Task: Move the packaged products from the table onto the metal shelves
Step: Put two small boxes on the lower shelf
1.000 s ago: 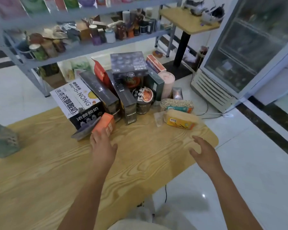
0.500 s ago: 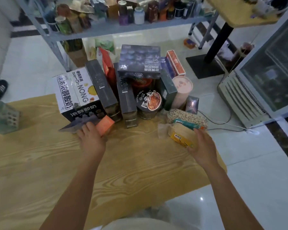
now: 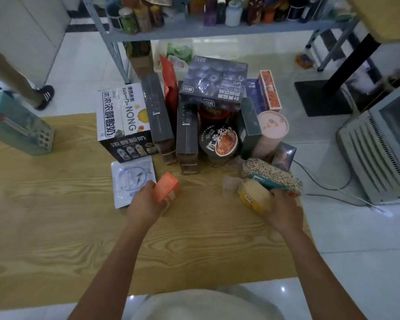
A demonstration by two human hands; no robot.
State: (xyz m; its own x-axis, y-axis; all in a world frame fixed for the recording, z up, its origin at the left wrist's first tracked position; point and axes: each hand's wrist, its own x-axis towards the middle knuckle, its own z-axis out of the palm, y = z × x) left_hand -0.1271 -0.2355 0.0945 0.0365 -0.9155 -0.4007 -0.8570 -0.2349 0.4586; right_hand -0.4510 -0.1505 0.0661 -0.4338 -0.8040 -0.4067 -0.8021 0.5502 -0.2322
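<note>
Left grip (image 3: 146, 200) curls round orange box (image 3: 165, 188), beside white pouch (image 3: 129, 181) | right grip (image 3: 283, 211) clasps yellow packet (image 3: 252, 197), which touches grain bag (image 3: 273, 174) | both low over wooden desk (image 3: 56, 227), in front of crowded boxes (image 3: 215, 84) | metal shelf (image 3: 217, 31) stands beyond desk, carrying jars (image 3: 233, 15).

Metal shelves (image 3: 217, 31) mostly beyond top edge.

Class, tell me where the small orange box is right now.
Head view, left of centre: the small orange box is gripped by the left hand over the wooden table, just right of the flat white pouch.
</note>
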